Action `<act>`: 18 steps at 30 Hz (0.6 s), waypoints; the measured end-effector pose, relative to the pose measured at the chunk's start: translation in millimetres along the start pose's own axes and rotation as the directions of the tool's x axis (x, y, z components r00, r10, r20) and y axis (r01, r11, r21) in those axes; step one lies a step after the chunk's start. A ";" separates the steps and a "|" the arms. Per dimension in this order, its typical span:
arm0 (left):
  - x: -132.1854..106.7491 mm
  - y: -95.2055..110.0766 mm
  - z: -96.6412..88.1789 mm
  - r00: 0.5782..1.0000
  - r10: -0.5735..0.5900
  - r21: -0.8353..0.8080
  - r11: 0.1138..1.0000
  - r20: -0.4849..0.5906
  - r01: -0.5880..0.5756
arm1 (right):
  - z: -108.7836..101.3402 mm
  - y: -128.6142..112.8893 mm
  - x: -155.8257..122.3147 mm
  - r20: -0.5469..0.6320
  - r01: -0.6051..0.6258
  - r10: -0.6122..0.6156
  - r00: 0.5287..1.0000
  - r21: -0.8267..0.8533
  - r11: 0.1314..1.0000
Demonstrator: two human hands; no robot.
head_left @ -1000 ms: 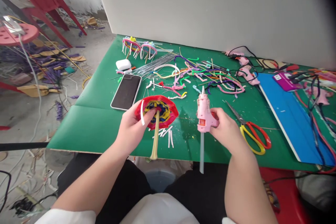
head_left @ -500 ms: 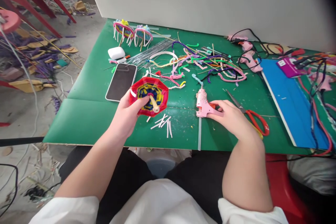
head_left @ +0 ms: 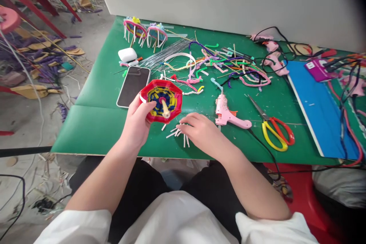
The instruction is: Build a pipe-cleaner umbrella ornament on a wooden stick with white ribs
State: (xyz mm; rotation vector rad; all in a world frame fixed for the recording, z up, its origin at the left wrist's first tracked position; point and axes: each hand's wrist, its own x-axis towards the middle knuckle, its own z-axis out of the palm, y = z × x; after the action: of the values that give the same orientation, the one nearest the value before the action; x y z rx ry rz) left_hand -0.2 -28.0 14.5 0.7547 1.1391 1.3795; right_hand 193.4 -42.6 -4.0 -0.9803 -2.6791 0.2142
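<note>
My left hand (head_left: 137, 122) grips a small red umbrella-shaped craft (head_left: 160, 100) with a blue and yellow woven inside and a tan stick pointing toward me. My right hand (head_left: 198, 131) rests low on the green table (head_left: 94, 129), fingers stretched toward several short white strips (head_left: 178, 133) lying just below the craft. A pink glue gun (head_left: 228, 112) lies on the table right of that hand, untouched. Red and yellow scissors (head_left: 273, 131) lie further right.
A phone (head_left: 134, 85) and a white earbud case (head_left: 127, 54) lie at the left. Two finished small umbrellas (head_left: 144, 32) stand at the back. Tangled pipe cleaners (head_left: 225, 68), more glue guns (head_left: 273, 61), cables and a blue board (head_left: 317, 106) fill the right side.
My right hand set the pink glue gun down on the table and moved left to the white strips. My left hand turned the red craft so its stick faces me.
</note>
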 end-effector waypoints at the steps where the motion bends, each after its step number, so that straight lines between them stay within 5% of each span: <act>1: -0.2 0.5 -0.1 1.000 0.000 -0.002 1.000 0.003 0.000 | 2.8 0.9 4.6 0.046 0.002 -0.001 0.999 -0.008 1.000; 7: -0.2 1.2 0.3 0.999 0.040 0.006 0.999 -0.015 -0.040 | 1.3 11.0 22.7 0.277 -0.016 0.014 0.961 0.007 1.000; 18: 5.7 -12.8 -5.4 0.989 0.131 0.076 0.988 0.064 -0.135 | 7.3 14.9 20.6 0.336 -0.177 0.111 0.935 0.172 0.969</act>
State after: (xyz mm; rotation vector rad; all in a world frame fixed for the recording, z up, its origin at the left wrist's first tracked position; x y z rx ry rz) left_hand -1.6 -25.0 -0.1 0.9377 1.1199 1.4191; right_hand 185.1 -18.2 -10.2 -1.1654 -2.7974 0.7213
